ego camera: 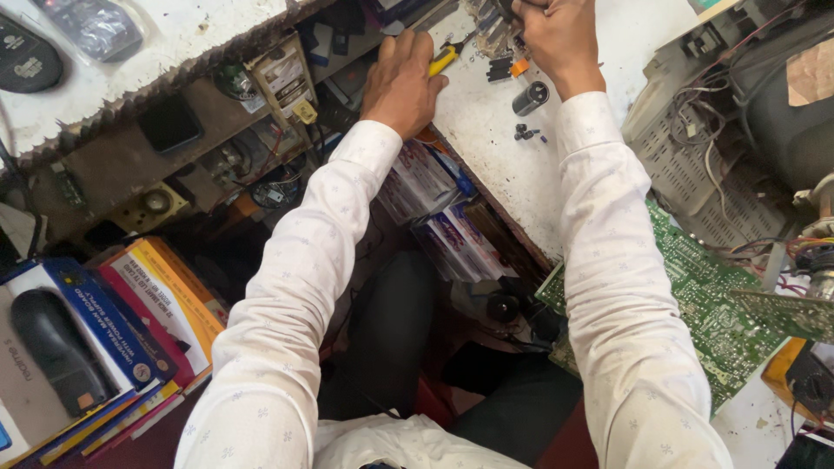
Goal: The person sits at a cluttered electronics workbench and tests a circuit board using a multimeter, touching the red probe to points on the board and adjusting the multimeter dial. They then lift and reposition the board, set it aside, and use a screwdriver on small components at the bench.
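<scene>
Your white workbench (495,148) runs diagonally through the view, worn along its front edge. To the right of it stands an open grey chassis (695,165) with loose wires, and below that a green circuit board (704,295) lies flat beside your right sleeve. On the left, a stack of coloured boxes (148,304) sits next to a black mouse (56,347).

Your left hand (401,82) rests palm down at the bench's front edge, fingers loosely curled. It's wrapped around the yellow-handled tool (443,59); the handle pokes out past your knuckles, and the tool's tip is hidden behind a cluster of parts.

Your right hand (556,35) is at the top of the bench, clenched into a fist over a small cluster of metal parts (491,30). Can't tell what it grips, if anything; the fingers are cut off by the frame edge.

Just beside your right wrist: a small orange piece (519,67) and a black cylindrical capacitor (530,97) lying on its side. Slightly nearer to you sit a few tiny black parts (524,133), apart from both hands.
</scene>
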`<state>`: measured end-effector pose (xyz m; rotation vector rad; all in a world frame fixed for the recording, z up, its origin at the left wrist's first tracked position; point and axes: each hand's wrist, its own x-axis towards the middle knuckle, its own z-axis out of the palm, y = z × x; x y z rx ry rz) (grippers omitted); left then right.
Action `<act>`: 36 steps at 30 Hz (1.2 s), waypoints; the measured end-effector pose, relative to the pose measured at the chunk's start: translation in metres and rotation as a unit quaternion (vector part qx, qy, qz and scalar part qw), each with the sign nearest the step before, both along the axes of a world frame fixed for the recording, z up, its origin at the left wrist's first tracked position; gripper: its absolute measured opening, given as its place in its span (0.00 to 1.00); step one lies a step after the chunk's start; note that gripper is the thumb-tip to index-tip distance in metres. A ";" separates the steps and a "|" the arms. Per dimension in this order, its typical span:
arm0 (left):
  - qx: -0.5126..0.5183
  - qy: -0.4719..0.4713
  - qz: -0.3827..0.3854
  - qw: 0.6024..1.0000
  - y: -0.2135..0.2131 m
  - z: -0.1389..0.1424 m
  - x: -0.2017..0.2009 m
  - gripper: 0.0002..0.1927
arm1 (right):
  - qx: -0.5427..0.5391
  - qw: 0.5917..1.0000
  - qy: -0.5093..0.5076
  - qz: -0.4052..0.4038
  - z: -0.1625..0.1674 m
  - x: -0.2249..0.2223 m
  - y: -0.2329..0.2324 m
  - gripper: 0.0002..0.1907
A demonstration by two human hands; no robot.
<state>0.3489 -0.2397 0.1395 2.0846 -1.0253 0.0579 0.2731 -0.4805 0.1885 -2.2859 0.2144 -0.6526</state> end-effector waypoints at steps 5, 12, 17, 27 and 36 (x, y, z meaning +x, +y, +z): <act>0.000 -0.007 -0.001 1.000 0.000 0.000 0.001 0.18 | 0.002 1.000 -0.013 0.020 0.001 0.000 -0.001 0.08; 0.003 -0.013 0.000 1.000 0.000 -0.001 0.000 0.18 | -0.073 0.997 -0.024 0.005 0.000 -0.003 -0.003 0.05; 0.002 -0.007 -0.002 1.000 0.000 0.000 0.001 0.18 | -0.073 0.997 -0.014 0.001 0.002 -0.002 -0.002 0.07; 0.005 0.000 -0.002 1.000 0.001 0.002 0.000 0.19 | -0.045 0.999 -0.004 0.000 0.008 -0.002 0.004 0.08; 0.003 -0.001 -0.005 1.000 0.001 0.002 0.001 0.18 | -0.040 0.999 -0.009 0.015 0.009 -0.002 0.005 0.08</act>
